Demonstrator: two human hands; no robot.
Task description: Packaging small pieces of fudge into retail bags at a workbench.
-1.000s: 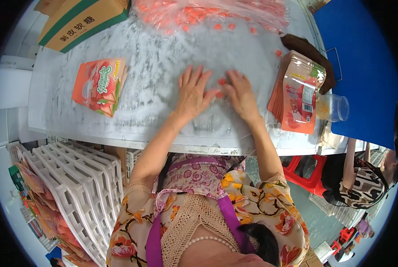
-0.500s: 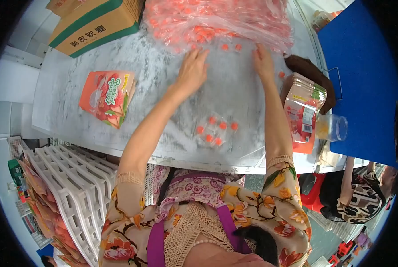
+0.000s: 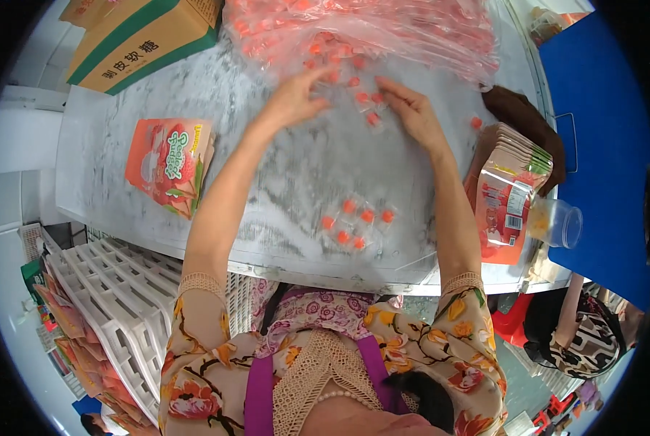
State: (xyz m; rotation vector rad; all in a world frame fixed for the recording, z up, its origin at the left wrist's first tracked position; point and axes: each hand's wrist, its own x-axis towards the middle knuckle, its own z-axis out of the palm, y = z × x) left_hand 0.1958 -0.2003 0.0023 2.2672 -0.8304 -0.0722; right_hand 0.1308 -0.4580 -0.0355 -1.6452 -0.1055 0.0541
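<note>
Between my two hands, loose red candies [image 3: 362, 97] in clear wrappers lie scattered at the mouth of a big clear plastic bag [image 3: 383, 33] filled with the same candies. My left hand [image 3: 294, 102] is at the left of this scatter, thumb and fingers apart, slightly blurred. On the other side, my right hand [image 3: 413, 115] has its fingers stretched toward the nearest candies; whether they touch one I cannot tell. Nearer to me on the table, a small group of wrapped candies [image 3: 358, 221] lies apart from both hands.
Printed red pouches [image 3: 167, 163] lie at left, and a stack of similar pouches [image 3: 504, 203] at right beside a clear plastic cup [image 3: 561, 223]. A cardboard box [image 3: 147, 47] stands far left. White plastic crates [image 3: 114, 291] are below left, a blue panel [image 3: 601, 145] at right.
Several candies have come out of the bag toward me, into the space between my hands. My right hand has moved left and nearer; my left hand has shifted left and spread its fingers.
</note>
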